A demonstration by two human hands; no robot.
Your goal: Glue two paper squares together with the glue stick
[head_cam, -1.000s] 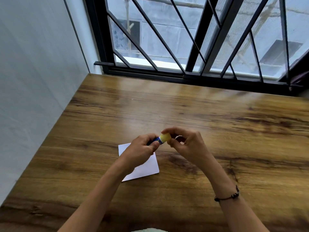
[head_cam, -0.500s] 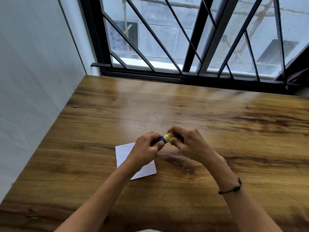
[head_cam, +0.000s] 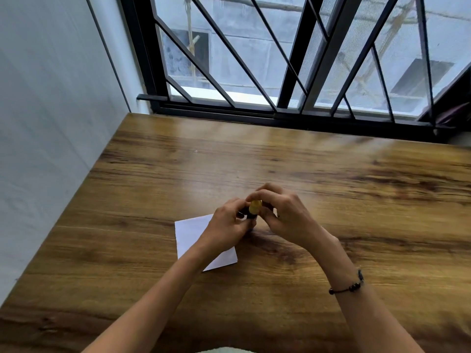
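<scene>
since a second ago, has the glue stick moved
Yes. The glue stick has swung from lying sideways to pointing its yellow end toward the window, staying just beyond the paper at its far right corner.

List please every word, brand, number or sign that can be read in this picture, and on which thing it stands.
None can be read.
Glue stick: any label is hidden by the left hand and right hand.
White paper: blank where it shows.
Wooden table: no writing visible.
</scene>
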